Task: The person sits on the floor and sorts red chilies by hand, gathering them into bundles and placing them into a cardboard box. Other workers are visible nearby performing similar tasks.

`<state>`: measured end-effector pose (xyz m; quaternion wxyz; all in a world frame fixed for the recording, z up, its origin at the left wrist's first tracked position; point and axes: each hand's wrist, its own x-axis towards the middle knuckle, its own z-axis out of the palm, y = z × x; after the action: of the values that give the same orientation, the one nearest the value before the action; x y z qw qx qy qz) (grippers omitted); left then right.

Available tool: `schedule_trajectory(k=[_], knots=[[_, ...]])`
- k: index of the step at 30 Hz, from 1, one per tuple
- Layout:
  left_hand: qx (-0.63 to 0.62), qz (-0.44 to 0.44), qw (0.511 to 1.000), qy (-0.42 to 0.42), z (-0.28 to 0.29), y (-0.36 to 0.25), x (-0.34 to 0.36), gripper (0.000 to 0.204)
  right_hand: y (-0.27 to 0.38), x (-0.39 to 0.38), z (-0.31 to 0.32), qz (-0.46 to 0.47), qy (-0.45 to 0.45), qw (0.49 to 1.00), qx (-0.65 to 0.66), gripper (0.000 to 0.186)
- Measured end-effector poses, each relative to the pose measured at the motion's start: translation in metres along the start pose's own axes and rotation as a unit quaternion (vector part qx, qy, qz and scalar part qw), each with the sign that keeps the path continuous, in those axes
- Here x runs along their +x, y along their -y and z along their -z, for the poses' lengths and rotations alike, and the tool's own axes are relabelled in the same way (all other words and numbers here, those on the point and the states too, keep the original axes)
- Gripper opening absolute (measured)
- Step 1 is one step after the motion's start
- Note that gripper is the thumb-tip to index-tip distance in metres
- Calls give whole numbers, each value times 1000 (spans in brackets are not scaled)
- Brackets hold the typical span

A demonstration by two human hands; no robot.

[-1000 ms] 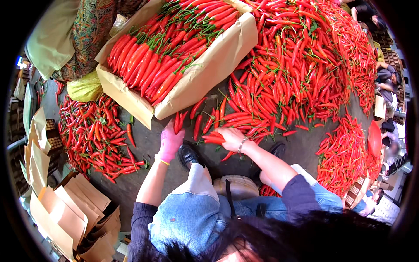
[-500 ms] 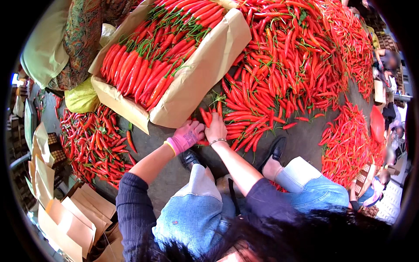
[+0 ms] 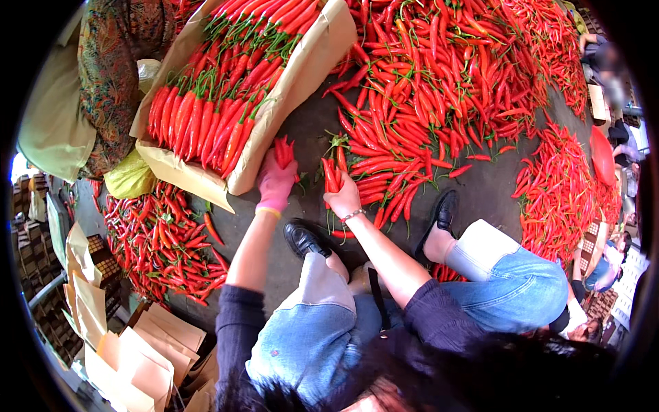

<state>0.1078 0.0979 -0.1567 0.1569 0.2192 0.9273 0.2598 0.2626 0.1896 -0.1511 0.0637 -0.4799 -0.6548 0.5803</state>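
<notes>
Your left hand, in a pink glove, had its fingers clenched around a small bunch of red chillies, held right against the side of the cardboard box packed with rows of chillies. Your right hand gripped another bunch of chillies just beside it, at the near edge of the big chilli pile spread on the floor.
</notes>
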Motion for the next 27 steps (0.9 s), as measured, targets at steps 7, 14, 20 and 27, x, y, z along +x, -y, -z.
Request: schedule_trajectory(k=[7, 14, 20, 27], knots=[[277, -246, 925, 81, -7, 13, -5, 41, -32, 20, 52, 0, 33, 999, 18, 41], [204, -308, 928, 53, 19, 59, -58, 43, 15, 25, 43, 126, 184, 891, -396, 51], [194, -268, 940, 78, 32, 74, -70, 44, -6, -9, 72, 54, -26, 994, -88, 48], [174, -219, 959, 45, 26, 79, -83, 38, -12, 7, 42, 60, 163, 982, -68, 34]])
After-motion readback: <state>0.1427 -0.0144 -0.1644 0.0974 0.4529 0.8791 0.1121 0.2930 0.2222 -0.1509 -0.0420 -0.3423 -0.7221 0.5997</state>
